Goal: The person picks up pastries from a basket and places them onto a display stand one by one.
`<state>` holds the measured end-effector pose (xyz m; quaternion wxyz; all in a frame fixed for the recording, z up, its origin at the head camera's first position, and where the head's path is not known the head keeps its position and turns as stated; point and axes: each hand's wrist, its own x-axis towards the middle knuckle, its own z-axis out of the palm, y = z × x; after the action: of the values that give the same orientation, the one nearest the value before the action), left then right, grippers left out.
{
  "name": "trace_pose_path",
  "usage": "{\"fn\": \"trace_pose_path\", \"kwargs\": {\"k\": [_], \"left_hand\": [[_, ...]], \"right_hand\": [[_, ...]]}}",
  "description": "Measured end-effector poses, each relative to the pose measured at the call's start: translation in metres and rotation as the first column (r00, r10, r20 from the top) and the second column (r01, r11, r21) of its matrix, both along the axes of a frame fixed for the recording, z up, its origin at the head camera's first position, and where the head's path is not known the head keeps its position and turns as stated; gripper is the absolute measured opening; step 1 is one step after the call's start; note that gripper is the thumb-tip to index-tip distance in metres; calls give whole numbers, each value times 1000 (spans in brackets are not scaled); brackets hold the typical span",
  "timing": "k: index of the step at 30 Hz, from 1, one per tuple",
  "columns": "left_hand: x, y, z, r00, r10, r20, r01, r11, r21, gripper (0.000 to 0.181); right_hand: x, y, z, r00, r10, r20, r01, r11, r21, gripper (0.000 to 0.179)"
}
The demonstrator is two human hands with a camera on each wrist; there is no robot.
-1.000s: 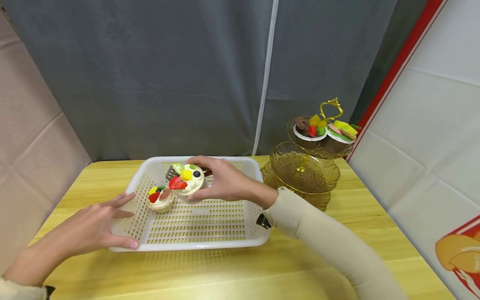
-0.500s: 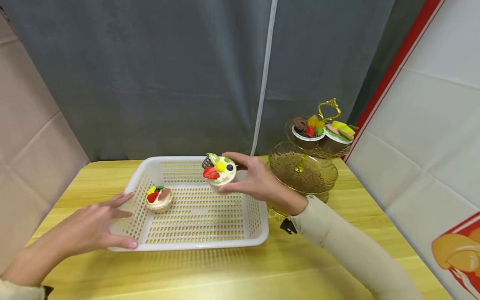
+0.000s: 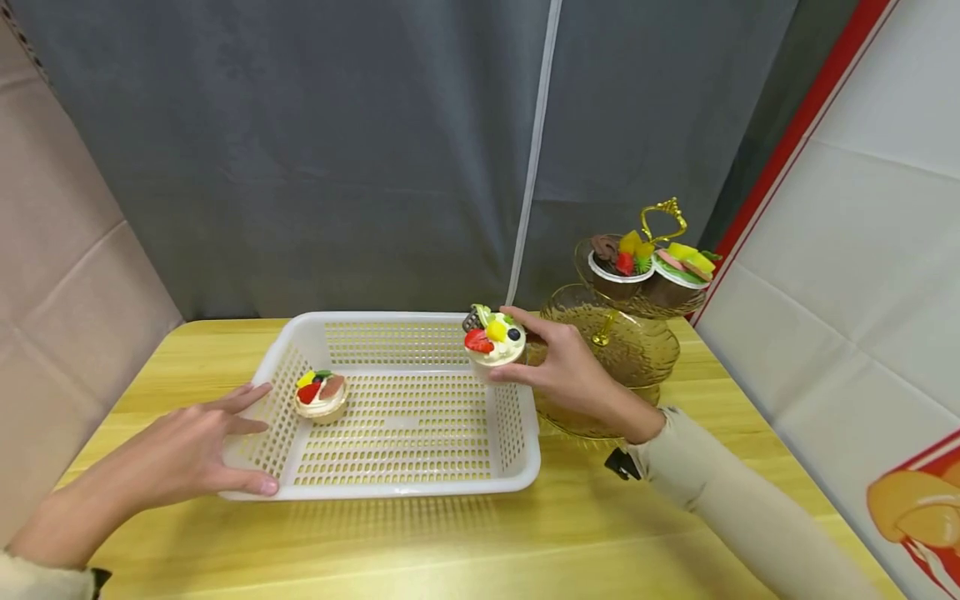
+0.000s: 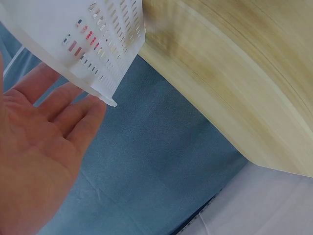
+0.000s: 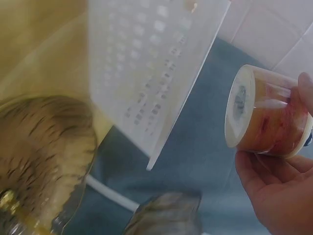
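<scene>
My right hand (image 3: 573,367) holds a fruit-topped dessert cup (image 3: 495,340) between thumb and fingers, above the right end of a white plastic basket (image 3: 390,490). Strawberry, a yellow piece, a blueberry and a dark lattice piece sit on its cream. In the right wrist view the cup (image 5: 269,110) shows orange-red layers and a white base. My left hand (image 3: 187,454) touches the basket's left side, fingers spread and nearly straight on the rim; the left wrist view shows those fingers against the rim. A fruit tart (image 3: 321,402) lies in the basket's left part.
A three-tier amber stand (image 3: 641,354) with a gold handle is right of the basket. Its top tier holds a chocolate dessert cup (image 3: 617,283) and a green-topped cup (image 3: 671,287). A grey curtain (image 3: 360,167) hangs behind the wooden table (image 3: 450,550).
My right hand has carried the dessert cup rightward, from near the tart to over the basket's right end by the stand. The left hand, basket and tart stay put.
</scene>
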<state>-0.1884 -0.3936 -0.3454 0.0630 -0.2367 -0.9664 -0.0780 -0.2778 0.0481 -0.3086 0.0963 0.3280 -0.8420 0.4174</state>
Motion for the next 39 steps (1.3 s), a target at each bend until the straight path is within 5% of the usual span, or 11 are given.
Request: {"fn": "trace_pose_path", "kwargs": {"k": [8, 29, 39], "left_hand": [[0, 0, 0, 1000, 1, 3, -1, 1000, -3, 86], [0, -1, -3, 1000, -3, -3, 3, 1000, 7, 85], [-1, -2, -4, 1000, -3, -6, 3, 1000, 9, 86]], "right_hand": [[4, 33, -5, 993, -90, 79, 94, 994, -53, 82], [7, 89, -17, 986, -157, 52, 164, 970, -180, 65], [7, 103, -18, 971, -232, 59, 238, 958, -157, 61]]}}
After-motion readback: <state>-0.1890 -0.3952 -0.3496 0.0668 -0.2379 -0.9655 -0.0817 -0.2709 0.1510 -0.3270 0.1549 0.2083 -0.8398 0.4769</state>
